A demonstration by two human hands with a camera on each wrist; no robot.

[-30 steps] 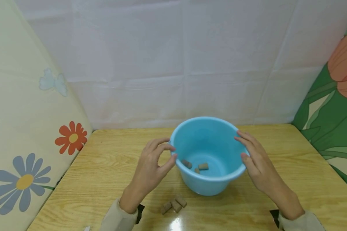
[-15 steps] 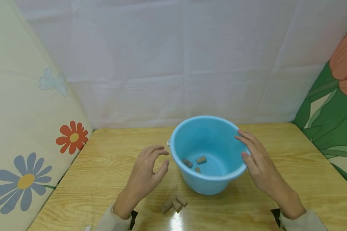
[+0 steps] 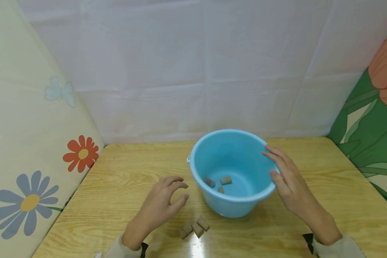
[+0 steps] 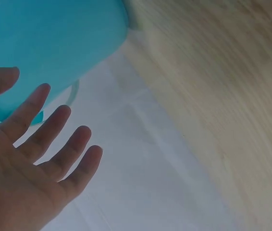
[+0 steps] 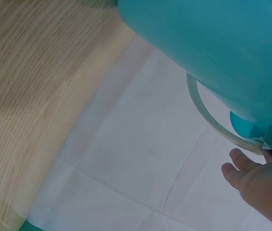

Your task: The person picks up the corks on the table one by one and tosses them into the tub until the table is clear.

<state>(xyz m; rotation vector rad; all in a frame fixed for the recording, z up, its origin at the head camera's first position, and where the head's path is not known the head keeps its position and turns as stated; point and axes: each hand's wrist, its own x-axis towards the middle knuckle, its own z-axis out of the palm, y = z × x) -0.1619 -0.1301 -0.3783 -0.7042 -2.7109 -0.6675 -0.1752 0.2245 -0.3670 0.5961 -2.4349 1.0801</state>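
Observation:
A light-blue plastic bucket (image 3: 232,208) stands on the table, with three tan corks lying inside, one of them this cork (image 3: 225,180). My right hand (image 3: 291,186) holds the bucket's right rim, fingertips and thumb over the edge; in the right wrist view two fingers (image 5: 234,168) stick out beside the handle (image 5: 203,108). Left of the bucket, my left hand (image 3: 161,202) hovers with its fingers loosely bent and nothing in them. Its bare palm (image 4: 16,187) shows in the left wrist view. Several more corks (image 3: 197,229) lie close together on the table, in front of the bucket.
The wood-grain table (image 3: 125,179) meets a white cloth backdrop (image 3: 148,89) behind the bucket. Flower-printed panels (image 3: 16,125) flank it on both sides. A small white object (image 3: 98,254) shows at the bottom edge.
My left hand has let go of the bucket's left rim and moved down and left, toward the loose corks. The right hand stays at the rim. One cork inside has shifted slightly.

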